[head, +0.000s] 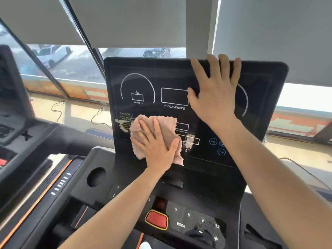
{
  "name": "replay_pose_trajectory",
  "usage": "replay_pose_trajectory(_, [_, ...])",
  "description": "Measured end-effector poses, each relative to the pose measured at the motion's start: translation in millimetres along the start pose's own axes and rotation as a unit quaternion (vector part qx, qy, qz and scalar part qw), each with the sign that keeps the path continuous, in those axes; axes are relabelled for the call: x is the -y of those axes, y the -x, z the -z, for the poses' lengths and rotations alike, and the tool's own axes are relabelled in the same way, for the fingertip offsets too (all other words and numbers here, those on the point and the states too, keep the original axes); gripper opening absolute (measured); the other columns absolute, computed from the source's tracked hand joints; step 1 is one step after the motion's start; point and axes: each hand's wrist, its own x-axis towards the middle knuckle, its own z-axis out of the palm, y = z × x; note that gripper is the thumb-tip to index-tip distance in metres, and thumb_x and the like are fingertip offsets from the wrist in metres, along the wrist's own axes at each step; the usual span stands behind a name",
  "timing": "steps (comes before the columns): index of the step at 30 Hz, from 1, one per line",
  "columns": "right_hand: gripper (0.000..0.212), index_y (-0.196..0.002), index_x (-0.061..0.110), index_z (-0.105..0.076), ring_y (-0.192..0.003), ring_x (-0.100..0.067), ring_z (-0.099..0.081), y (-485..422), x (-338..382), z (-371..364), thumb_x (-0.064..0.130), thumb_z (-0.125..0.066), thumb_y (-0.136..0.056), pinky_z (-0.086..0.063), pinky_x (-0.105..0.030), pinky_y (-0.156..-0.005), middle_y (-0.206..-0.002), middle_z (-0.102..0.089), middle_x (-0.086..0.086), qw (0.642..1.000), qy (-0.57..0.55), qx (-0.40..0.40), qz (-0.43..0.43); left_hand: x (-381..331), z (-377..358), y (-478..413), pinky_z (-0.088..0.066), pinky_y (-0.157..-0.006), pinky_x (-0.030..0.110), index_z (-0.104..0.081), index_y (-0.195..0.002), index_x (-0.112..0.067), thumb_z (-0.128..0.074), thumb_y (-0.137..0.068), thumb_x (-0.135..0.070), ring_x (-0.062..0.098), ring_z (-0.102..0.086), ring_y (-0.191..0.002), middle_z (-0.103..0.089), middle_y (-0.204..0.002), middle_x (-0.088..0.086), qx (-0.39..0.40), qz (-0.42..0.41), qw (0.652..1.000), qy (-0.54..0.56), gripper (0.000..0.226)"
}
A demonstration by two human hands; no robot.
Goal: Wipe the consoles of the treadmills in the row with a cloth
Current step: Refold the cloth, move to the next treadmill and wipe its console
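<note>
A black treadmill console [143, 76] with white display outlines stands upright in front of me. My left hand [158, 148] lies flat with straight fingers on a pink cloth [168, 124], pressing it against the console's lower middle, beside the CAUTION label. My right hand [215, 94] rests open on the upper right of the screen, fingertips over the top edge. Below the screen sits the button panel [190, 220] with a red stop button [156, 220].
Another treadmill's console and handrail [16, 123] stand close on the left. A round cup holder [96, 177] is at the console's lower left. Windows with lowered blinds [125, 20] face me, and cables [57, 108] run across the floor behind.
</note>
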Motion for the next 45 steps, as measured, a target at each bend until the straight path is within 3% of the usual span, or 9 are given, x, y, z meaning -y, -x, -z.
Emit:
replay_pose_trajectory(4, [0.063, -0.15, 0.026, -0.041, -0.145, -0.04, -0.033, 1, 1, 0, 0.042, -0.055, -0.091, -0.009, -0.064, -0.123, -0.15, -0.045, -0.011, 1.0, -0.009, -0.001, -0.005, -4, 23, -51, -0.009, -0.12, 0.073, 0.029, -0.156, -0.028, -0.001, -0.092, -0.081, 0.053, -0.004, -0.154, 0.009, -0.169, 0.025, -0.021, 0.039, 0.999, 0.0, 0.089])
replay_pose_trajectory(10, [0.065, -0.151, 0.028, -0.04, -0.15, -0.038, -0.027, 2, 3, -3, 0.049, -0.057, -0.092, -0.006, -0.061, -0.124, -0.153, -0.042, -0.01, 1.0, -0.011, 0.008, -0.017, -6, 65, -127, -0.001, -0.124, 0.066, 0.016, -0.16, -0.027, 0.012, -0.083, -0.084, 0.048, -0.003, -0.156, 0.009, -0.171, 0.019, -0.044, 0.042, 0.997, -0.038, 0.096])
replay_pose_trajectory(16, [0.067, -0.153, 0.028, -0.038, -0.154, -0.039, -0.018, 5, 9, -7, 0.05, -0.057, -0.093, 0.002, -0.058, -0.124, -0.159, -0.036, -0.011, 0.999, -0.005, 0.012, -0.031, 7, 84, -165, -0.009, -0.124, 0.066, 0.012, -0.162, -0.026, 0.001, -0.09, -0.08, 0.044, -0.004, -0.158, 0.006, -0.172, 0.014, -0.076, 0.032, 0.996, -0.03, 0.09])
replay_pose_trajectory(23, [0.069, -0.154, 0.028, -0.035, -0.155, -0.04, -0.015, 5, 13, -7, 0.049, -0.059, -0.092, -0.001, -0.062, -0.123, -0.161, -0.032, -0.012, 0.999, 0.005, 0.024, -0.043, 55, 53, -113, -0.019, -0.122, 0.066, 0.006, -0.163, -0.017, 0.005, -0.094, -0.072, 0.042, -0.009, -0.157, 0.0, -0.172, 0.018, -0.028, 0.07, 0.996, -0.046, 0.089])
replay_pose_trajectory(29, [0.068, -0.154, 0.027, -0.034, -0.155, -0.04, -0.013, 7, 15, -8, 0.048, -0.055, -0.093, -0.004, -0.063, -0.124, -0.162, -0.032, -0.011, 0.999, 0.002, 0.018, -0.05, 93, 15, -45, -0.014, -0.126, 0.06, 0.007, -0.162, -0.008, -0.013, -0.094, -0.07, 0.04, -0.005, -0.158, 0.003, -0.17, 0.023, 0.036, 0.093, 0.995, -0.008, 0.094])
replay_pose_trajectory(34, [0.069, -0.158, 0.028, -0.028, -0.156, -0.041, -0.01, 11, 13, -8, 0.048, -0.05, -0.096, -0.002, -0.063, -0.123, -0.166, -0.026, -0.013, 0.999, 0.017, 0.022, -0.037, 96, 0, -6, 0.001, -0.13, 0.049, 0.01, -0.161, -0.004, -0.013, -0.095, -0.067, 0.034, 0.008, -0.159, 0.011, -0.17, 0.021, 0.053, 0.093, 0.994, 0.01, 0.094])
replay_pose_trajectory(39, [0.071, -0.16, 0.028, -0.023, -0.156, -0.043, -0.007, 11, 12, -6, 0.049, -0.048, -0.097, -0.002, -0.063, -0.123, -0.169, -0.017, -0.014, 0.999, 0.017, 0.028, -0.026, 87, -1, 22, 0.008, -0.129, 0.041, 0.009, -0.16, -0.002, -0.021, -0.095, -0.058, 0.029, 0.01, -0.159, 0.012, -0.17, 0.019, 0.071, 0.091, 0.99, 0.078, 0.091])
replay_pose_trajectory(42, [0.07, -0.159, 0.024, -0.029, -0.156, -0.042, -0.007, 22, 22, -4, 0.042, -0.053, -0.096, -0.002, -0.059, -0.124, -0.17, -0.017, -0.013, 0.999, -0.021, 0.024, -0.043, 85, -7, 44, 0.003, -0.13, 0.045, 0.008, -0.162, -0.005, -0.029, -0.102, -0.054, 0.021, 0.017, -0.158, 0.022, -0.17, 0.008, 0.07, 0.055, 0.988, 0.123, 0.086])
replay_pose_trajectory(45, [0.061, -0.151, 0.013, -0.045, -0.155, -0.039, -0.018, 68, 57, -8, 0.029, -0.059, -0.093, -0.01, -0.053, -0.126, -0.164, -0.031, -0.014, 0.992, -0.12, 0.027, -0.002, 90, -5, 59, -0.002, -0.13, 0.043, -0.003, -0.165, -0.013, -0.04, -0.1, -0.051, 0.018, 0.012, -0.159, 0.023, -0.169, -0.005, 0.089, 0.011, 0.983, 0.163, 0.083])
